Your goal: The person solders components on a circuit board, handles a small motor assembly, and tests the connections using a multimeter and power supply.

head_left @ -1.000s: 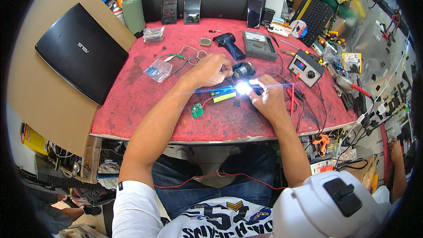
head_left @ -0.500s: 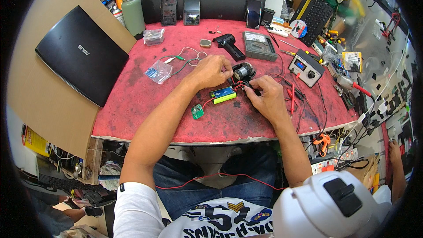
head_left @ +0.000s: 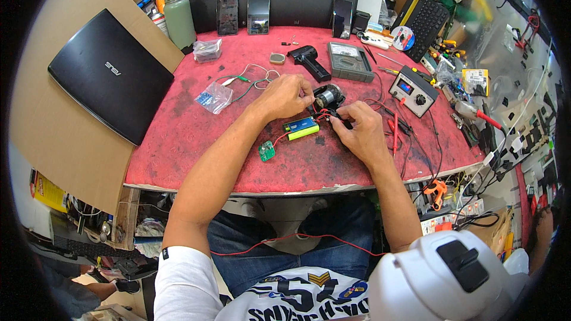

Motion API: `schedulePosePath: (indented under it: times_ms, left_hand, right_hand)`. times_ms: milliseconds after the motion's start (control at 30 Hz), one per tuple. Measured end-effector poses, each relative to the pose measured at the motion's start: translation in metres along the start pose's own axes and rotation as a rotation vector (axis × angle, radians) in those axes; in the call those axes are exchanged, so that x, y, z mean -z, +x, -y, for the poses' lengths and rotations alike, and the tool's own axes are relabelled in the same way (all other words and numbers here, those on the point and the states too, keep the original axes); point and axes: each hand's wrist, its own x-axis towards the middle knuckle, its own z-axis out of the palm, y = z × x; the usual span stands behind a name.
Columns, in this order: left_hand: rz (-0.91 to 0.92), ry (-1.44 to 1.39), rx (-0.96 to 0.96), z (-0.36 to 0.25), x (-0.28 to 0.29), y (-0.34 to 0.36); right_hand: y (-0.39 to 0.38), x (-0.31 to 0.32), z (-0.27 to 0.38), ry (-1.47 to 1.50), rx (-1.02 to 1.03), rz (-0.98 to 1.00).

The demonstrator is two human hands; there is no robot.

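A small cylindrical motor (head_left: 325,100) with a dark round end lies at the middle of the red-covered bench. At its left side my left hand (head_left: 286,96) is closed in a pinch; whatever sits between the fingertips is too small to make out. Just below the motor, my right hand (head_left: 361,128) pinches a small dark piece where thin red wires (head_left: 323,114) gather. These wires run to a battery pack (head_left: 303,135) with a blue top and a lime-green cell, lying between my hands. Another red wire links the pack to a green circuit board (head_left: 267,151).
Beyond the motor lie a black pistol-shaped housing (head_left: 309,62) and a grey analog meter (head_left: 351,60). A power supply box (head_left: 413,91) with tangled leads stands right, near a red test probe (head_left: 395,134). At left are a plastic bag (head_left: 215,96), clip leads (head_left: 241,78) and a black laptop (head_left: 110,74).
My hands, the motor and the battery pack hold almost the same places. At the far right edge, another person's arm has shifted and its hand is harder to see.
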Motion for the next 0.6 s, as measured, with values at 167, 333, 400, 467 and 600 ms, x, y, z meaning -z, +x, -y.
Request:
schedulePosePath:
  times_ms: [167, 333, 400, 467, 600]
  left_hand:
    - [-0.013, -0.002, -0.005, 0.0015, -0.0009, 0.0011]
    - [0.009, 0.014, 0.025, -0.0004, -0.0022, 0.0022]
    - [0.01, 0.017, 0.027, 0.0033, -0.0026, 0.0021]
    - [0.011, 0.015, 0.033, 0.0038, -0.0027, 0.0008]
    - [0.036, 0.016, 0.063, -0.0015, -0.0013, 0.0019]
  right_hand:
    - [0.0004, 0.0017, 0.0009, -0.022, 0.014, 0.002]
    - [0.0008, 0.0016, -0.0012, -0.046, 0.063, -0.03]
    - [0.0012, 0.0, 0.0018, -0.012, 0.024, -0.017]
    - [0.0011, -0.0012, 0.0029, 0.003, 0.0, -0.01]
    - [0.001, -0.0001, 0.0017, -0.006, -0.01, -0.002]
